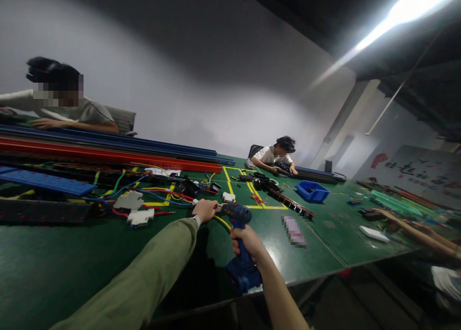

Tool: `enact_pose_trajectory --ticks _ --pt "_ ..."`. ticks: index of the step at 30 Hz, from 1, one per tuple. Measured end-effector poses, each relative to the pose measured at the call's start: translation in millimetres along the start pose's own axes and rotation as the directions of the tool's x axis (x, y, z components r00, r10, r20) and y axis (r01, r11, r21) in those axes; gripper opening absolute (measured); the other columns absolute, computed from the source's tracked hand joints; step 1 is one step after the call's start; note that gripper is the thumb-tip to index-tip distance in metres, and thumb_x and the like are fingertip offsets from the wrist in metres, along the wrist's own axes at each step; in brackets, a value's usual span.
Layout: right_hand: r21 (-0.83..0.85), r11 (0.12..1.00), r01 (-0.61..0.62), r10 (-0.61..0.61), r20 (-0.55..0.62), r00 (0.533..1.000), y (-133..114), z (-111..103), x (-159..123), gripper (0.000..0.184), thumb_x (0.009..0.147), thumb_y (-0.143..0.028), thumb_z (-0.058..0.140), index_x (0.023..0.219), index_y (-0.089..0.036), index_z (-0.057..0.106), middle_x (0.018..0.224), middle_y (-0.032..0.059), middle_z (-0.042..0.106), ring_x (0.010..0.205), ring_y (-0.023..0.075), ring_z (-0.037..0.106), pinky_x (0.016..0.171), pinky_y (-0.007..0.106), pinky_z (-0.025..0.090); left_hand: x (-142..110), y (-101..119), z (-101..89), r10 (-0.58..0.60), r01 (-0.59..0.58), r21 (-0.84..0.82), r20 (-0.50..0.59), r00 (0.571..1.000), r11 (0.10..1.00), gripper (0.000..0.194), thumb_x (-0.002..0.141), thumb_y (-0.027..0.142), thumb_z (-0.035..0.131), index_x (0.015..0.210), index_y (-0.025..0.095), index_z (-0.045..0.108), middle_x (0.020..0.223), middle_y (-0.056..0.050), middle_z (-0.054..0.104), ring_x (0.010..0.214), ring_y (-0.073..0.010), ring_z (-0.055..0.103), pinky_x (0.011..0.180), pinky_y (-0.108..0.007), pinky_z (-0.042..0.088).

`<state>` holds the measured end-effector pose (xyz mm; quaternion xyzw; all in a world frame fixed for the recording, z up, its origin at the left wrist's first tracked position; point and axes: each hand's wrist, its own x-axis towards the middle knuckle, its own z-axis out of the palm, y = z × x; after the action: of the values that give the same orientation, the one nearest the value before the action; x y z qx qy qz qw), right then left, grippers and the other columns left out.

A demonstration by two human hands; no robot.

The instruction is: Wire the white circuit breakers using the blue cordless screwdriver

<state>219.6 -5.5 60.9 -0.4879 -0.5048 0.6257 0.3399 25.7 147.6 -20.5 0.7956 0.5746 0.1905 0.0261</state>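
My right hand (248, 241) is wrapped round the grip of a blue cordless drill (240, 260). The drill's chuck points left, toward my left hand (205, 210). The fingers of that hand are closed close to the drill's tip, on something small that they mostly hide. A yellow wire (223, 222) runs from under my left hand toward the drill. Left of my hands lie white terminal blocks (140, 217) with red, blue and yellow wires attached. Another small white block (228, 197) sits just beyond them.
Long red (162, 162) and blue rails (173, 146) lie along the back left of the green table (173, 267). A blue bin (311, 191) and a blurred flat object (294, 231) are to the right. Two people (266, 154) sit across; another person's arms (414, 226) reach in at right.
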Motion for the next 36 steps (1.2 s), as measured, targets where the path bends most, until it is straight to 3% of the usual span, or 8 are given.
enact_pose_trajectory --ticks 6,12,36 --pt "0.017 1.0 0.001 -0.001 0.009 1.0 0.4 -0.8 -0.9 0.012 0.065 -0.021 0.057 0.072 -0.018 0.048 0.045 -0.0059 0.047 0.034 0.0078 0.04 0.039 0.022 0.03 0.0 -0.4 1.9 -0.001 0.001 0.002 0.002 1.0 1.0 0.035 0.087 0.053 0.048 0.097 0.025 0.066 0.091 -0.009 0.072 0.093 -0.0249 0.065 0.084 -0.034 0.036" --pt "0.026 1.0 -0.006 0.006 0.001 1.0 0.8 -1.0 -0.5 0.015 0.064 -0.022 0.057 0.074 -0.018 0.048 0.046 -0.0062 0.047 0.035 0.008 0.041 0.04 0.022 0.03 1.4 -1.0 3.2 0.007 -0.007 0.036 0.011 1.0 0.999 0.028 0.09 0.044 0.046 0.096 0.025 0.065 0.091 -0.008 0.072 0.092 -0.0238 0.065 0.084 -0.034 0.037" --pt "0.002 1.0 -0.001 0.001 0.018 1.0 -1.8 0.2 -2.3 0.011 0.064 -0.022 0.056 0.072 -0.018 0.048 0.045 -0.006 0.046 0.034 0.0074 0.039 0.04 0.022 0.028 1.0 -0.3 1.7 -0.005 0.005 -0.019 0.005 1.0 1.0 0.032 0.088 0.05 0.049 0.096 0.024 0.066 0.092 -0.009 0.072 0.094 -0.0245 0.065 0.084 -0.034 0.037"
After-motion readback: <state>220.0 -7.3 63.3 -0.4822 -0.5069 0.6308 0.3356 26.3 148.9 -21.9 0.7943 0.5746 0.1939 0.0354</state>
